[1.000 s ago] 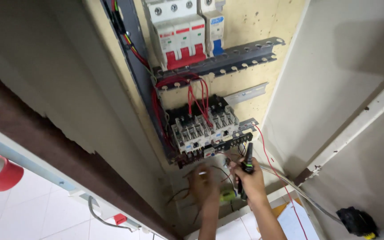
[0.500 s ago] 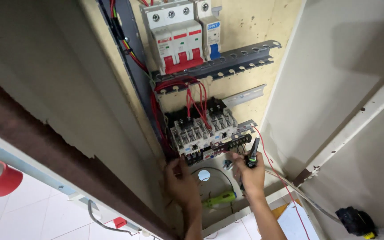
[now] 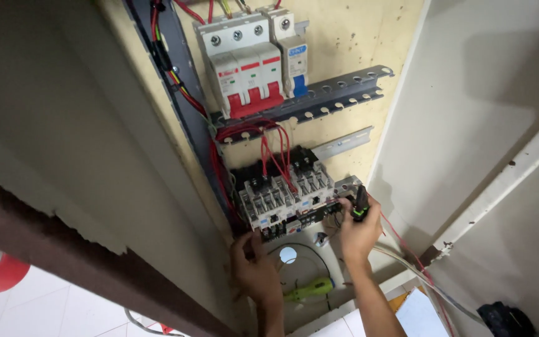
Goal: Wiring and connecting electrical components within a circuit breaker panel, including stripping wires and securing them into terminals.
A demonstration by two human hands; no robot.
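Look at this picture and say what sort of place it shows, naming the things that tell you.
Probably the inside of an electrical distribution cabinet: circuit breakers on a slotted metal rail, red wiring feeding a contactor block.

- Contactor block [image 3: 285,196]: pale grey units with dark tops, mounted side by side on the yellowish backboard, just below the short bare rail; red wires [image 3: 274,150] enter its top from 12 o'clock. The block sits tilted in the view, its lower edge running from 8 o'clock up to 2 o'clock.
- Screwdriver [image 3: 360,205]: black handle with a green band, upright, at 3 o'clock of the block; its tip is hidden, possibly at the block's dark lower terminal strip [image 3: 301,219].
- Lower-left corner of the block, at 7 o'clock: largely covered by fingers.
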